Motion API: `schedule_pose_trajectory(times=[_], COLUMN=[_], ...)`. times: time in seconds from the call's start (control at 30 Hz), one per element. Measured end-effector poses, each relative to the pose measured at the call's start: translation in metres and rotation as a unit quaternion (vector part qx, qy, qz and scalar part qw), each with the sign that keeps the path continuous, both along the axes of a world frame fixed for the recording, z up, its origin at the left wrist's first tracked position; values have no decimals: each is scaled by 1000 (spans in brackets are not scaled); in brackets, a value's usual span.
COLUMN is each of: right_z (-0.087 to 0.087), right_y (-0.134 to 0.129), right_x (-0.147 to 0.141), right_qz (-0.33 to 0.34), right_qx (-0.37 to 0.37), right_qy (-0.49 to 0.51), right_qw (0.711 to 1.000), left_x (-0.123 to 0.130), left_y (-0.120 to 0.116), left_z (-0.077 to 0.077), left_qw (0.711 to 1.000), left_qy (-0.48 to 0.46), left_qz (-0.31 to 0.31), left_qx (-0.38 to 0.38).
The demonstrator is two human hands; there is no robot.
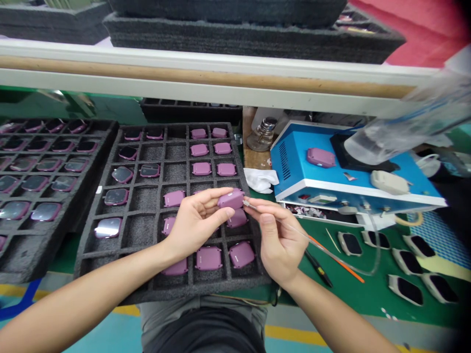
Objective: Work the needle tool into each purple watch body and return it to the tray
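Green matting tops the table (371,304), and a grey foam tray (83,255) of purple device cases sits left of a blue machine (290,162). From my remote seat, I see the left hand (196,220) gripping one purple case (231,199) above the tray, its fingers wrapped around it. The right hand (279,240) pinches a thin clear tube (324,255), with the tip at the case's right edge. That contact looks like the step in hand; the next move calls for keeping the tip steady there.
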State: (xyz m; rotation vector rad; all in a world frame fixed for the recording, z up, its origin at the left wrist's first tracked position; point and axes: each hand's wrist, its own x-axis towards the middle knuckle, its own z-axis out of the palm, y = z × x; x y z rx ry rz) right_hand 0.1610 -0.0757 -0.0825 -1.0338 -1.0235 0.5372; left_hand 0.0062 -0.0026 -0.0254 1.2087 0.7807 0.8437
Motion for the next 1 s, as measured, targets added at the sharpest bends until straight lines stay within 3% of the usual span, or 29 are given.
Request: schedule_pose_trajectory(times=[1.0], right_z=[7], right_y=[11], right_x=[1], right_qz=[5], right_qx=[21], right_qy=[-16], right_qw=[1000], left_x=[0], left_y=[4], left_z=[4], left_qw=[998], left_qy=[52], left_qz=[21], left_qx=[22])
